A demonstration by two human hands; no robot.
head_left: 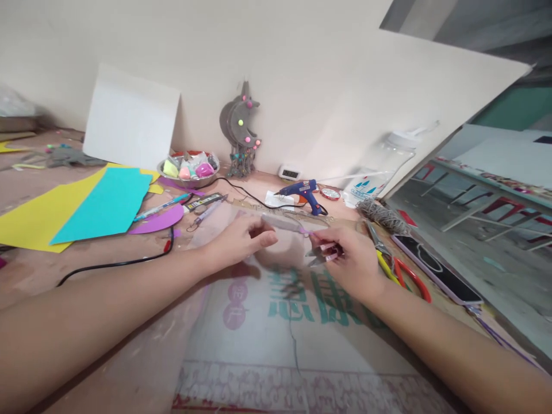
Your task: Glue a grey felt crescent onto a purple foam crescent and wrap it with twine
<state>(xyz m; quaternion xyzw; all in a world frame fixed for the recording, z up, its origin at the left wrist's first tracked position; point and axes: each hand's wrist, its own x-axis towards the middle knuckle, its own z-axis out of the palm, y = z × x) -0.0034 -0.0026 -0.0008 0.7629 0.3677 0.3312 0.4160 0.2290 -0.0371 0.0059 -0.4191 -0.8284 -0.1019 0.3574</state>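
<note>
My left hand (244, 241) is over the printed sack on the table, thumb and index finger apart in a curve. Its fingertips are beside a slim grey piece (282, 223); whether they touch it I cannot tell. A thin purple ribbon (304, 231) runs from the right end of that piece to my right hand (351, 259), whose thumb and index finger pinch it. The same hand also holds a small pair of pointed snips (321, 256), blades toward the left, handles partly hidden in the palm. The printed sack (259, 345) lies beneath both hands.
A blue glue gun (299, 188) stands behind the hands. To the right are orange-handled scissors (411, 279), grey yarn (379, 215) and a phone (435, 267). Coloured sheets (103, 204) and a bowl (190, 179) lie left. A grey moon ornament (241, 123) is against the wall.
</note>
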